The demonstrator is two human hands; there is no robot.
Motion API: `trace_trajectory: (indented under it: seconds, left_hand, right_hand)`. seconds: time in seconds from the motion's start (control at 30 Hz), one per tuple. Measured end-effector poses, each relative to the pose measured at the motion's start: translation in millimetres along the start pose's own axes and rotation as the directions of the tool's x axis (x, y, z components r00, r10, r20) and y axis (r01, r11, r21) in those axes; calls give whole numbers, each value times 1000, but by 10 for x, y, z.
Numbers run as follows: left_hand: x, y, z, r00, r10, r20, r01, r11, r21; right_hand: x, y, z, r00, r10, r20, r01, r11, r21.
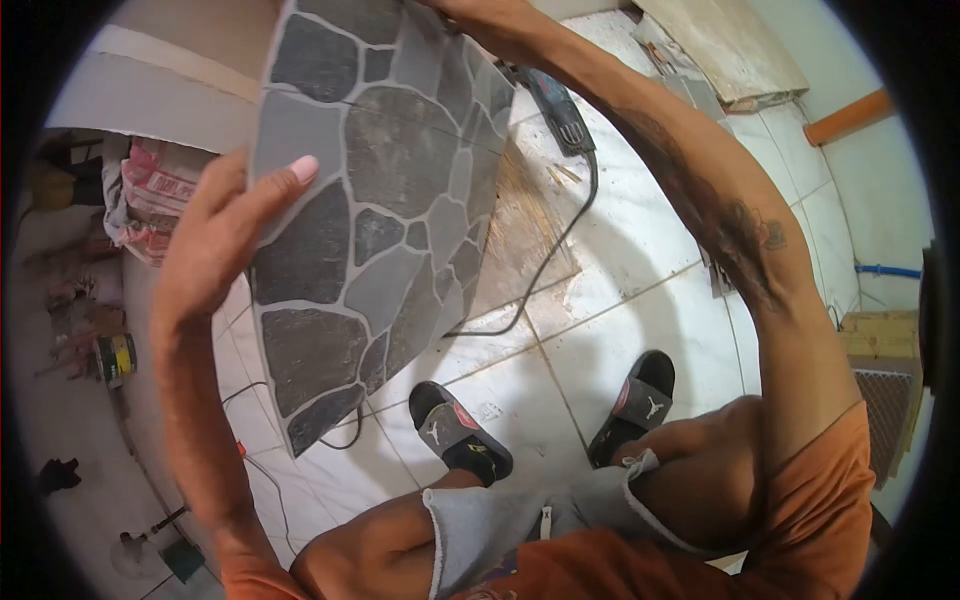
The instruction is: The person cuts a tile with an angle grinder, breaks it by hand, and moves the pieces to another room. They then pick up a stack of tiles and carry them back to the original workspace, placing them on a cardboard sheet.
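Observation:
A large grey tile (pixel 385 200) with a stone-pattern face is held up in the air in front of me, tilted. My left hand (pixel 225 230) grips its left edge, thumb lying on the patterned face. My right hand (pixel 470 15) holds the tile's top edge at the top of the view, mostly cut off by the frame. Below the tile, on the white tiled floor (pixel 640 300), lies an angle grinder (pixel 560 110) with a black cord (pixel 545 260) running toward my feet.
A worn board (pixel 525 225) lies on the floor under the tile. My feet in black slides (pixel 460 430) stand on the floor. Bags (pixel 150 195) and clutter sit at left, a small can (pixel 117 357) too. A slab (pixel 730 50), orange pipe (pixel 850 115) and wooden crate (pixel 885 345) are at right.

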State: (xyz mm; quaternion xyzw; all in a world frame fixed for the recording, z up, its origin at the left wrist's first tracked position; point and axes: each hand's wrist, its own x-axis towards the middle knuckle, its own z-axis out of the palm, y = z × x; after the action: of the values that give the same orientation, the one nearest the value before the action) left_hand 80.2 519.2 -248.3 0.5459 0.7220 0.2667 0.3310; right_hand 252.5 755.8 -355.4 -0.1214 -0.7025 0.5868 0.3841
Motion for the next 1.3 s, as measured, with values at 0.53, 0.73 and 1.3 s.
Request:
trace_trajectory:
  seconds: [0.53, 0.73, 1.3]
  left_hand:
    - [-1454, -2253, 1639, 1000, 10, -11, -15, 774, -633]
    - [-1081, -2381, 1675, 893, -295, -339, 277, 955, -103]
    - [199, -3424, 821, 765, -281, -579, 211, 959, -188]
  right_hand:
    - [-161, 182, -166, 944, 256, -208, -205, 949, 239]
    - [-56, 409, -232, 921, 302, -245, -228, 929, 291]
    - [-205, 2065, -42, 554, 647, -524, -818, 539, -199]
